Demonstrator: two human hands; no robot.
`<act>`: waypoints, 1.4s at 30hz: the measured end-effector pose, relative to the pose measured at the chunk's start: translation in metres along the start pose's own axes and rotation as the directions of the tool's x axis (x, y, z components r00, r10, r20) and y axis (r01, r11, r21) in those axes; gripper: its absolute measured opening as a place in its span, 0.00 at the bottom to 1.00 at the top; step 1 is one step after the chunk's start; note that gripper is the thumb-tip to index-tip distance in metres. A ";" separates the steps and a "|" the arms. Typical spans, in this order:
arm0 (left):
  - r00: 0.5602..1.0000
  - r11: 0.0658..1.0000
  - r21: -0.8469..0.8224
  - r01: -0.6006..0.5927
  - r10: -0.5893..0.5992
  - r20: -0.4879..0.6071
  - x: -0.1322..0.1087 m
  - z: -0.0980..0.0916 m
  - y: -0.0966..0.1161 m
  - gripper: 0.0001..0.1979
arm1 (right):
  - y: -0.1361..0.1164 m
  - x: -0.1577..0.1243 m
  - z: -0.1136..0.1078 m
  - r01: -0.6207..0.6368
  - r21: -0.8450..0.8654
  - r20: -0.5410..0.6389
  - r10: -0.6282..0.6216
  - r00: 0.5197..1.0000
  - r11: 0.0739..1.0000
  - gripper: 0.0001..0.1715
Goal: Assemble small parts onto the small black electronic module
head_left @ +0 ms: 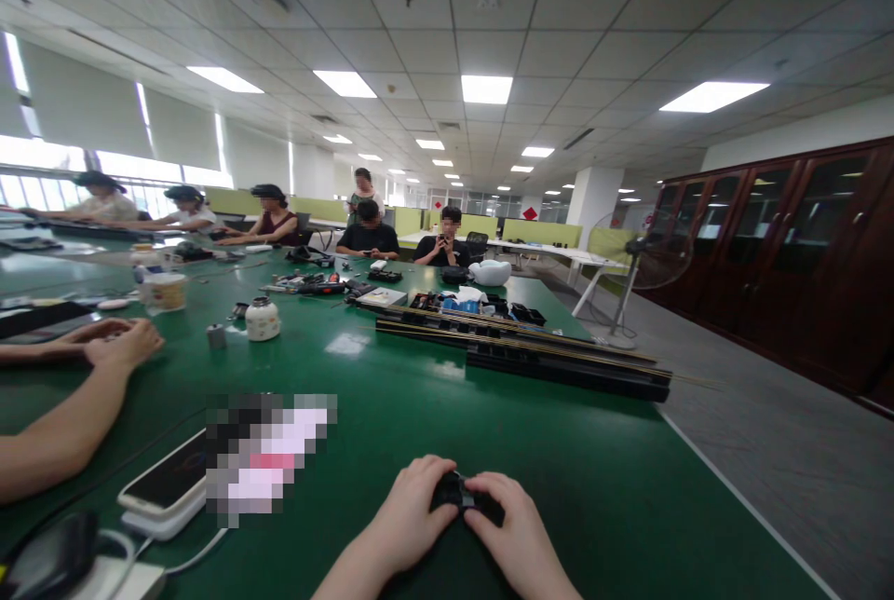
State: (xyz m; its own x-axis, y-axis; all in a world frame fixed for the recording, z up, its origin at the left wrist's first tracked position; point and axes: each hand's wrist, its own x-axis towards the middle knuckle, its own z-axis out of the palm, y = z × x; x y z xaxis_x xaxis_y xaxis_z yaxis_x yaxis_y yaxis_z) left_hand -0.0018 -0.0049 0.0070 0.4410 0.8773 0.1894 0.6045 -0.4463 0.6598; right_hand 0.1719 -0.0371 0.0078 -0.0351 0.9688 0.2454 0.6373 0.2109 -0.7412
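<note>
Near the front of the green table (391,432), my left hand (419,509) and my right hand (508,518) meet around a small dark object (455,491). It looks black with a greyish middle, and its kind cannot be made out. The left fingers and thumb close on its left side, while the right fingers and thumb close on its right side. Much of it is covered by my fingers. A phone (171,474) lies to the left of my hands on a white block, beside a blurred-out patch.
Long black rails with thin rods (565,367) lie across the table ahead. A white jar (263,319), a small grey cylinder (216,335) and a plastic cup (165,291) stand at left. Another person's hands (122,341) rest at the left edge. Cables run at lower left.
</note>
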 end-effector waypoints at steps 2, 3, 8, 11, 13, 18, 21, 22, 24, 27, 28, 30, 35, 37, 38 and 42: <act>1.000 1.000 -0.003 0.006 -0.006 0.002 -0.001 -0.001 0.001 0.21 | 0.001 0.000 0.000 -0.008 -0.004 0.004 0.008 1.000 1.000 0.15; 1.000 1.000 -0.007 0.009 -0.009 0.001 -0.001 -0.001 0.001 0.21 | 0.001 0.000 0.000 -0.012 -0.005 0.006 0.012 1.000 1.000 0.15; 1.000 1.000 -0.022 0.006 -0.006 -0.006 -0.002 -0.001 0.002 0.22 | 0.004 0.001 0.002 -0.006 0.003 0.004 0.006 1.000 1.000 0.15; 1.000 1.000 -0.027 0.011 -0.011 0.000 -0.001 0.000 -0.001 0.23 | 0.006 0.002 0.003 -0.005 0.017 0.003 0.005 1.000 1.000 0.15; 1.000 0.999 -0.031 0.023 -0.023 0.005 -0.001 0.001 -0.003 0.25 | 0.006 0.002 0.003 -0.004 0.019 -0.003 0.005 1.000 1.000 0.14; 0.999 0.998 -0.035 0.043 -0.043 0.007 0.001 0.001 -0.003 0.25 | 0.002 0.001 0.001 0.004 0.008 -0.011 -0.004 1.000 1.000 0.15; 1.000 1.000 -0.030 0.008 -0.008 -0.007 0.001 0.001 -0.002 0.21 | -0.003 -0.001 -0.001 0.005 -0.015 -0.013 -0.006 1.000 1.000 0.15; 1.000 0.999 -0.033 0.003 -0.003 -0.005 0.001 0.001 -0.001 0.20 | -0.004 -0.001 -0.001 0.002 -0.028 -0.016 -0.003 1.000 1.000 0.15; 1.000 0.999 -0.034 0.008 -0.009 -0.012 0.001 0.001 -0.001 0.19 | -0.005 -0.002 0.000 -0.010 -0.058 -0.018 0.009 1.000 0.998 0.13; 1.000 0.998 -0.055 0.012 -0.013 -0.010 0.002 0.001 -0.001 0.21 | -0.007 -0.003 0.000 -0.021 -0.091 -0.020 0.020 1.000 0.996 0.12; 1.000 0.998 -0.061 0.012 -0.013 -0.006 0.002 0.001 -0.001 0.22 | -0.007 -0.003 0.001 -0.025 -0.098 -0.023 0.022 0.999 0.995 0.12; 1.000 0.998 -0.068 0.016 -0.016 0.005 0.002 0.000 0.000 0.23 | -0.007 -0.003 0.001 -0.031 -0.109 -0.028 0.028 0.999 0.994 0.12; 0.999 0.997 -0.064 0.032 -0.032 0.014 0.003 -0.001 0.002 0.21 | -0.007 -0.003 0.001 -0.033 -0.095 -0.032 0.030 0.999 0.995 0.13; 0.999 0.997 -0.062 0.038 -0.037 0.015 0.004 0.000 0.001 0.21 | -0.006 -0.003 0.001 -0.024 -0.056 -0.053 0.021 0.998 0.998 0.12; 0.999 0.997 -0.063 0.038 -0.037 0.018 0.005 0.001 0.000 0.21 | -0.004 -0.002 0.001 -0.024 -0.027 -0.071 0.022 0.997 0.999 0.11; 0.999 0.997 -0.067 0.042 -0.041 0.014 0.006 0.002 -0.004 0.23 | 0.003 0.000 -0.002 -0.086 0.100 -0.167 0.102 0.981 0.991 0.13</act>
State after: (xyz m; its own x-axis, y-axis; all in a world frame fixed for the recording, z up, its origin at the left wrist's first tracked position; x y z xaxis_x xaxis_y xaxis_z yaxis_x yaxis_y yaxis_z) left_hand -0.0007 0.0019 0.0038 0.4253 0.8922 0.1519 0.5767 -0.3965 0.7143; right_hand 0.1754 -0.0370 0.0069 0.1593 0.9497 0.2696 0.5577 0.1387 -0.8184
